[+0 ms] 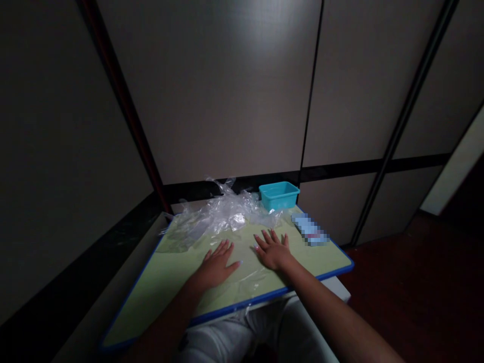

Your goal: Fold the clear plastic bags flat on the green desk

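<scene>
Both hands lie flat with fingers spread over a pale yellow-green table [159,287] with a blue edge. My left hand [216,266] is open near the middle, just in front of a heap of clear plastic bags [227,212]. To its right, my right hand [273,250] is open too, its fingers pointing away from me. Beneath and between the hands, a thin clear plastic sheet [251,285] seems to lie flat, reaching the front edge; its full outline is hard to make out.
A turquoise plastic basket [280,196] stands at the table's back right. In front of it lies a light blue, blurred-out flat item [310,229]. Panelled cupboard doors [234,101] rise right behind the table. My legs [223,340] are under its front edge.
</scene>
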The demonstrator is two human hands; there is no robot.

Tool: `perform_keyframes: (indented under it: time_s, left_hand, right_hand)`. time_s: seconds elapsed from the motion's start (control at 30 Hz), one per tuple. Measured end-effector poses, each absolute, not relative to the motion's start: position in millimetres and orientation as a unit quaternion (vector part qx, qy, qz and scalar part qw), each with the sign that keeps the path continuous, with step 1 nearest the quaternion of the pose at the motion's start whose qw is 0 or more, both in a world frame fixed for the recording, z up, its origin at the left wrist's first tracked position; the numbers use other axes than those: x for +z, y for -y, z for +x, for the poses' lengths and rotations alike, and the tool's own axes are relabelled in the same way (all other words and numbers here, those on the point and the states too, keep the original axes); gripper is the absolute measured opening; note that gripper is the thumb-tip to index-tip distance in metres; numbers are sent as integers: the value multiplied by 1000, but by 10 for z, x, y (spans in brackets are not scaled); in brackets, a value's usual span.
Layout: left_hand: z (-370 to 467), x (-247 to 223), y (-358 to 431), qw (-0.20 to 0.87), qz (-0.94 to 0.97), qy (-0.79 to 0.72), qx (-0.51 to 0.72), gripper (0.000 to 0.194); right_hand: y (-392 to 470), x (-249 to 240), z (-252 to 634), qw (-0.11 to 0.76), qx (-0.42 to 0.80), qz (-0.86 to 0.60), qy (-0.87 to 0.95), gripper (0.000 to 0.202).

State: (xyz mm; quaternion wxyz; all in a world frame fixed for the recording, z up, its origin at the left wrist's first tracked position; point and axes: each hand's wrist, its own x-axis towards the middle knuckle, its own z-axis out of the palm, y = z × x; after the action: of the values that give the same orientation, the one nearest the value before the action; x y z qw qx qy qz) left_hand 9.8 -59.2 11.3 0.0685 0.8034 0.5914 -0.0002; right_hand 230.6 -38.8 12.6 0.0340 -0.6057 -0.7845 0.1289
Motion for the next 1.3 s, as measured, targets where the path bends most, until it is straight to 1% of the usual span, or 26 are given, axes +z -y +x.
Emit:
perform_keyframes:
  time_s: [0.07, 0.13, 0.23, 0.33, 0.43, 0.57, 0.67, 0.77, 1.0, 1.07, 1.2, 1.3]
  left_hand:
    - [95, 108, 567, 62, 803, -593, -8, 79]
    - [67, 115, 560, 38, 804, -593, 8, 78]
    - [14, 145, 597, -11, 800, -596, 62, 69]
    - [-15, 146, 680, 9, 797, -599, 74, 62]
    - [-22, 77, 776, 41, 798, -601, 23, 69]
    - [-36, -14, 842, 10, 801, -599, -8, 79]
    - [-40, 0, 855, 4, 800, -600, -9, 81]
    - [-49, 39, 879, 5, 795, -606, -2, 77]
    - [-55, 24, 969, -27, 698, -713, 58, 69]
    - [63, 57, 1006, -16, 701, -708, 82, 68]
    - [521, 225, 1034, 76, 793, -596, 103, 68]
    - [898, 322, 935, 107, 830, -537, 109, 72]
  right_hand:
    - [356, 165, 2293, 25, 134, -613, 779, 62]
    - [362, 199, 2250, 33, 129, -615, 777, 64]
    - [449, 214, 2111, 69, 94, -594, 796, 63]
    - [566, 170, 1934, 94, 86, -541, 831, 64]
    - [627, 106, 1819, 112, 108, -497, 854, 63]
    - [616, 82, 1844, 121, 137, -475, 861, 68]
    - [591, 104, 1949, 108, 136, -483, 858, 72]
    - [569, 120, 2043, 87, 134, -521, 839, 77]
    - [560, 114, 2041, 57, 110, -557, 822, 77]
    - [557, 108, 2035, 51, 108, -555, 823, 76]
    - [529, 80, 2062, 44, 91, -549, 830, 79]
    - [511, 37, 2086, 28, 78, -536, 840, 80]
